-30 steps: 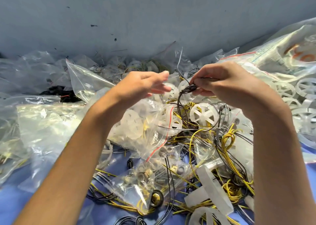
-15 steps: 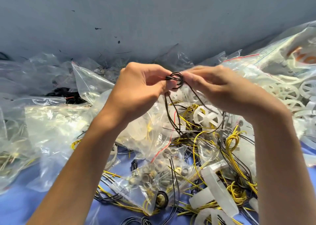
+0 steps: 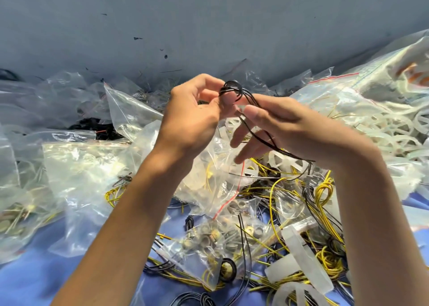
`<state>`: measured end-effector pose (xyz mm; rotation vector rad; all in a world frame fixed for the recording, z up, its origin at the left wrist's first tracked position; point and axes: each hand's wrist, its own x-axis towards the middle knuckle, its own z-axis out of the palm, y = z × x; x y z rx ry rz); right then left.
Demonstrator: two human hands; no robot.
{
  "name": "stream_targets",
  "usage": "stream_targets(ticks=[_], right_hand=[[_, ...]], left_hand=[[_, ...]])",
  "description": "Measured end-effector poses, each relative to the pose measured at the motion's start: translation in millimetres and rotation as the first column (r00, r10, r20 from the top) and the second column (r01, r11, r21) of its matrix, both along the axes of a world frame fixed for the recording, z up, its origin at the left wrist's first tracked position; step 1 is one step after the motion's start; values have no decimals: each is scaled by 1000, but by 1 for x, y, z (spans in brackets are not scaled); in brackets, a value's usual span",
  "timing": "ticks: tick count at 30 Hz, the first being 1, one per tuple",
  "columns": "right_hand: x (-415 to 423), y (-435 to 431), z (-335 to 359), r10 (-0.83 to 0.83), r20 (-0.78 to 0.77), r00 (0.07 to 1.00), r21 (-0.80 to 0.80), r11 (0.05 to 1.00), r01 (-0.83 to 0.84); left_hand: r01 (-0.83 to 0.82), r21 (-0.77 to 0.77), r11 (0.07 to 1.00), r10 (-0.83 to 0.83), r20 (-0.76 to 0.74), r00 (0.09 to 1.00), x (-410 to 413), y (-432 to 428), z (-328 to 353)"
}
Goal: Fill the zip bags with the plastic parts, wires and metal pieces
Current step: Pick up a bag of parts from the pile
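Right hand (image 3: 290, 124) perhaps looser on wire (image 3: 232, 88)

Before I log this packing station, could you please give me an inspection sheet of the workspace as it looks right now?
Surface: blue table cover, largely buried under bags and parts.
Job's things: coil of black wire raised above the pile; zip bag of metal rings near the front; bag of white plastic wheels at right; loose white plastic pieces.
Clutter: crumpled clear zip bags heaped at left.
Grippers: left hand pinches the coil; right hand has fingers spread with the wire's tail across them, grip unclear.
Cables: yellow wires and black wire loops tangled loose on the cover.
Surroundings: grey-blue wall behind the pile.
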<state>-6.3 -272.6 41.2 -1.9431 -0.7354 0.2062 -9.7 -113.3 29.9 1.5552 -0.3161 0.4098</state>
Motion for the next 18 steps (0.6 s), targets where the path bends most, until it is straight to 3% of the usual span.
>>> stream_targets(ticks=[8,14,18], right_hand=[[1,-7,8,-116,118,986,73,992,108],[1,-4,8,-166,178,970,140,980,142],[7,-8,6,-246,178,953,107,967,229]], left_hand=[[31,109,994,-31,6,999,1,13,-1],[142,-4,990,-142,-11,990,1,6,-3],[108,182,977,-100,-52,994,3,9,-6]])
